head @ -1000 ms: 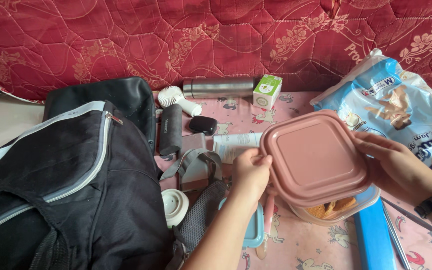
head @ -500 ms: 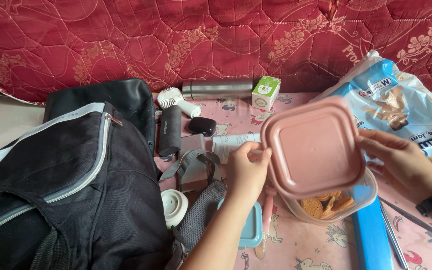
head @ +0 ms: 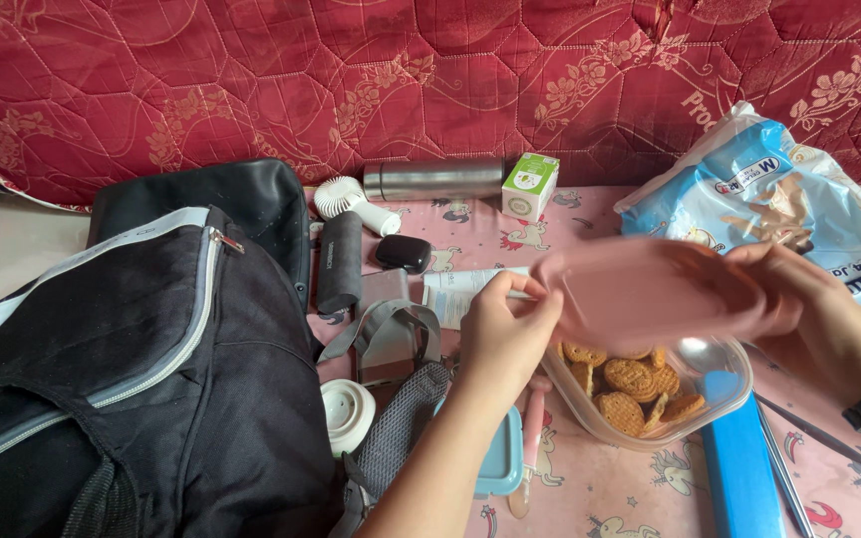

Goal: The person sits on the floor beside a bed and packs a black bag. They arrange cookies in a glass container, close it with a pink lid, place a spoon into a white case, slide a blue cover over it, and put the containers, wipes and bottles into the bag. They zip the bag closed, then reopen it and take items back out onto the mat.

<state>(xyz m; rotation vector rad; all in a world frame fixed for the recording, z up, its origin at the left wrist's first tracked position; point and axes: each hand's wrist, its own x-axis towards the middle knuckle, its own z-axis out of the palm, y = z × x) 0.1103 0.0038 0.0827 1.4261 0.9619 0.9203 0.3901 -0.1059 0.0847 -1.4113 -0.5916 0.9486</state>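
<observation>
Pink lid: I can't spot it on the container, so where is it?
In the head view, right of centre: the pink lid is held by both hands just above the open cookie container.

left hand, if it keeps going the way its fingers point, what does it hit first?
The left hand points right and up, already pinching the pink lid. Beyond that, probably the right hand on the lid's far edge; depth is unclear.

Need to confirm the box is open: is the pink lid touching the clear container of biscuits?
Apart. The head view shows the pink lid held up by the left hand and right hand, with biscuits visible beneath it in the clear container.
</observation>
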